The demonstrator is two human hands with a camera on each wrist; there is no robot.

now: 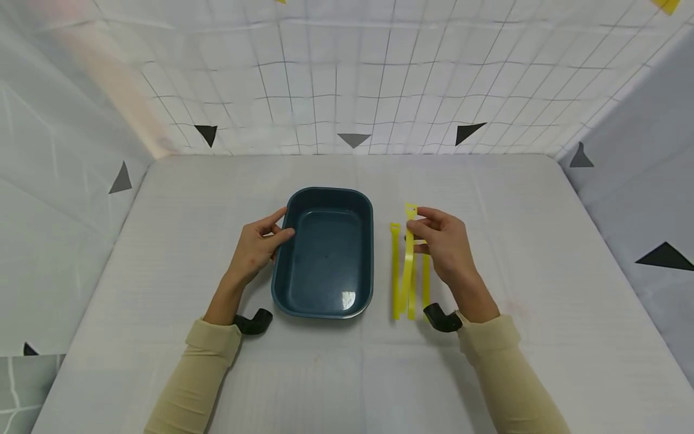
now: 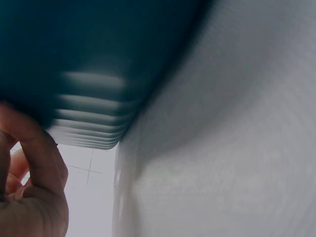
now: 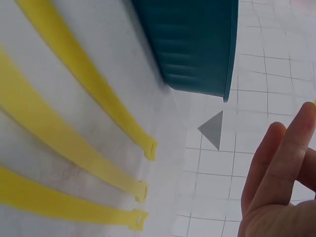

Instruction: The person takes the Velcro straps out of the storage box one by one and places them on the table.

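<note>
A dark teal rectangular plastic bin (image 1: 322, 312) stands on the table with nothing in it. My left hand (image 1: 256, 248) grips its left rim, thumb over the inside and fingers along the outer wall; the left wrist view shows the fingers (image 2: 42, 153) against that wall. To the right of the bin, my right hand (image 1: 446, 244) pinches a yellow slotted strap tie (image 1: 408, 265) near its head, and the strap hangs down toward me. Beneath and beside it lie three more yellow strap ties (image 3: 94, 79), roughly parallel, partly covered by the hand in the head view.
A white cloth covers the table (image 1: 325, 380). White grid-lined sheeting (image 1: 352, 78) with dark triangles rises behind it, and pale side walls (image 1: 65, 199) stand left and right. A black curved piece (image 1: 253, 322) sits at each wrist.
</note>
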